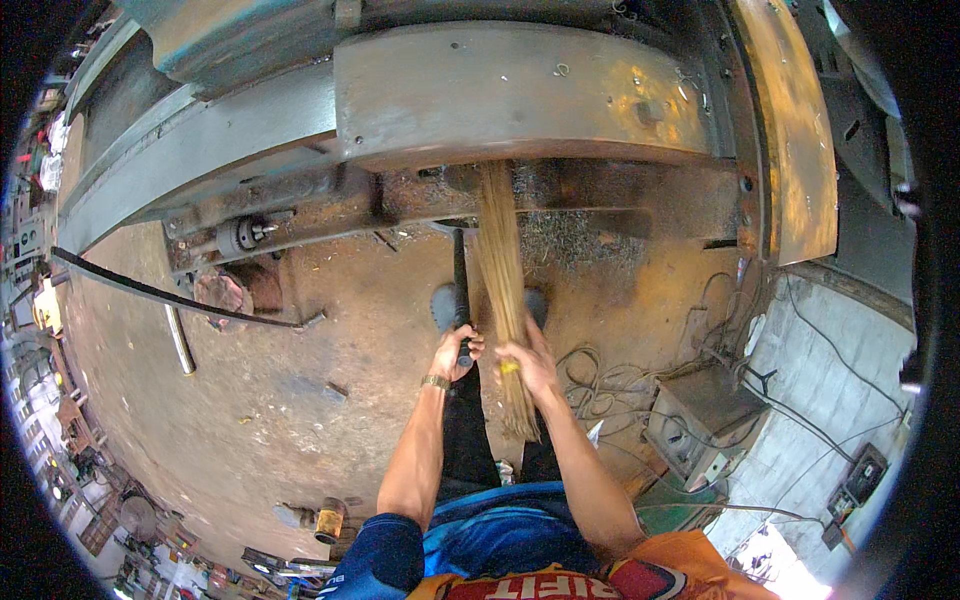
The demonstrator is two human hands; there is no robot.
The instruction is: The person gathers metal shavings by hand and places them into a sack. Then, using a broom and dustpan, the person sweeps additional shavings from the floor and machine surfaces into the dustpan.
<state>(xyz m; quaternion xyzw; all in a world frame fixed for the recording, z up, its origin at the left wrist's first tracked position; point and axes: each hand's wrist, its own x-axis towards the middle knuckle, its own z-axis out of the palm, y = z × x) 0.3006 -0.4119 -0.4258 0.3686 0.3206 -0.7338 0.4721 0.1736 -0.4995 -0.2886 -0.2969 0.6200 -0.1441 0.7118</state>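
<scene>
My right hand (530, 365) is wrapped round a stick broom (500, 260) near its yellow binding. The broom's far end reaches under the edge of a large grey machine (520, 95), where its tip is hidden. Closed round a long black handle (460, 270) is my left hand (459, 350), with a watch at the wrist. That handle runs forward beside the broom to a dark, flat edge below the machine; what it belongs to is mostly hidden. Metal shavings (580, 240) lie in a heap just right of the broom's far part.
A drill chuck (240, 235) rests on the machine's lower ledge at left. A metal rod (180, 340) and a rusty can (330, 520) are on the left. Loose cables (590, 385) and a metal box (700, 425) lie at right, near a yellow-painted column (795, 130).
</scene>
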